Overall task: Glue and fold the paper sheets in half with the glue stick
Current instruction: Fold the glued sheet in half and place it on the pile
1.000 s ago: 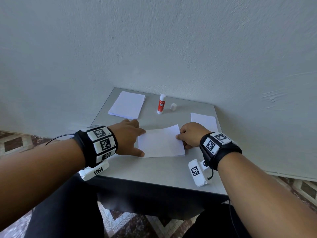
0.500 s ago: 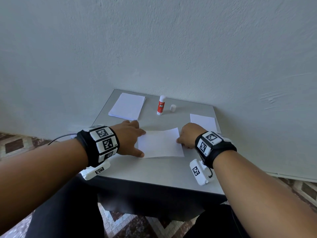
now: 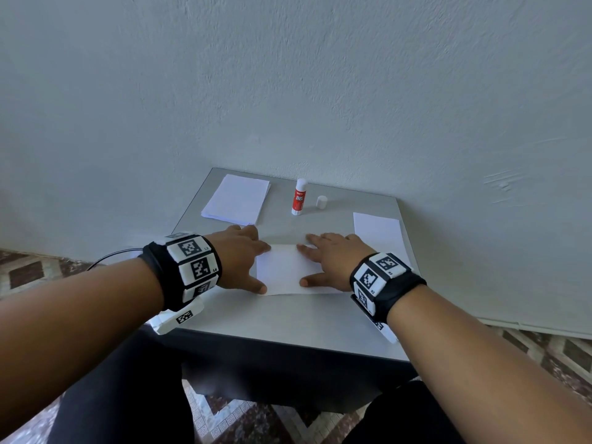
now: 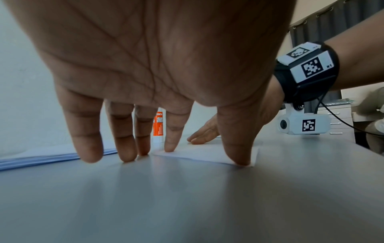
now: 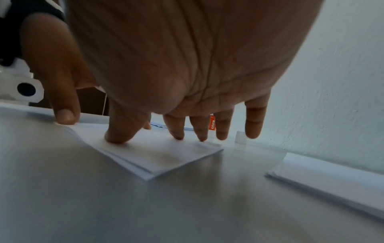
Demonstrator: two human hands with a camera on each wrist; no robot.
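While both hands lie flat and open, the left hand (image 3: 238,256) pins the nine-o'clock edge of the folded white paper sheet (image 3: 285,270) mid-tabletop (image 3: 288,315) and the right hand (image 3: 333,262) presses its three-o'clock side. Thin, limp and slippery, it likely handles best pinched at a corner. Its two layers look slightly offset; the red-and-white glue stick (image 3: 299,197) stands uncapped at twelve o'clock.

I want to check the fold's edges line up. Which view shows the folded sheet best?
The right wrist view: the folded sheet lies close, both layers visible at its near corner. The head view shows its whole outline between the hands, no layers. The left wrist view shows only a thin sliver.
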